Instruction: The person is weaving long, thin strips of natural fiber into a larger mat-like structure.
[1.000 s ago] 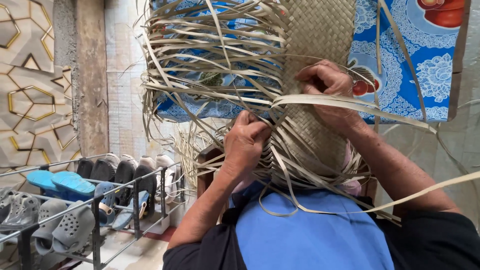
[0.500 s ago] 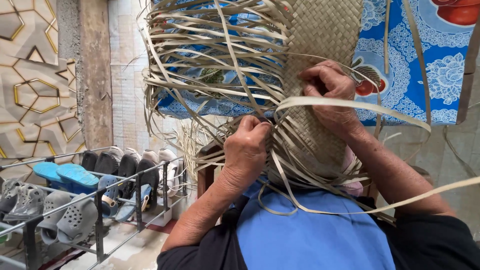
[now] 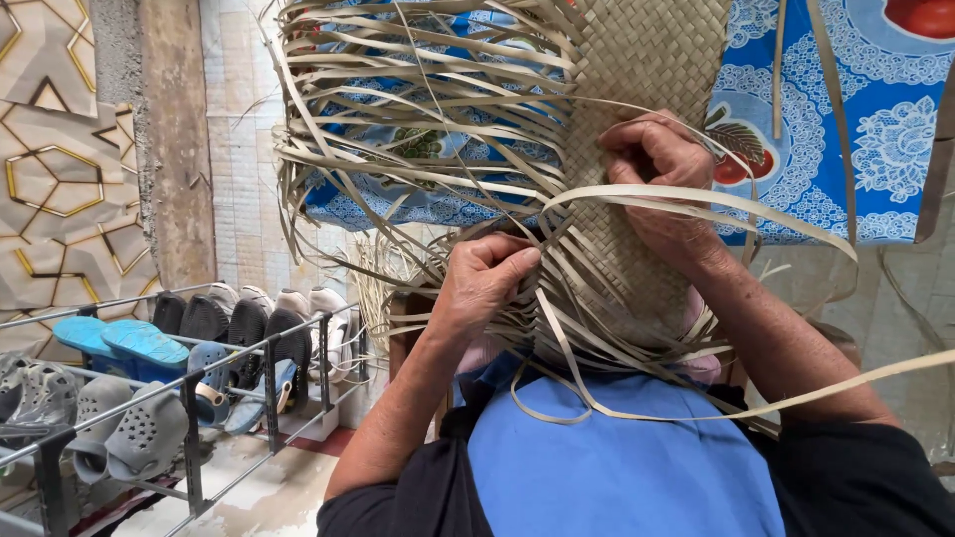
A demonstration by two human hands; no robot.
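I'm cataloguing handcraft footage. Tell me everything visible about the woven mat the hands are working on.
The woven mat is a pale tan band of flat, dry-looking leaf strips plaited in a tight diagonal check. It is held up in front of the person, running from the top of the picture down to their lap. Its left edge is unfinished: many loose strips fan out sideways and downward. The left hand pinches strips at that edge; the right hand grips the woven part, one long strip looping across it.

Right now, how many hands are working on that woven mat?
2. The left hand pinches loose strips at the mat's unfinished edge, lower middle. The right hand presses on the woven mat higher up, right of centre. No other hands show.
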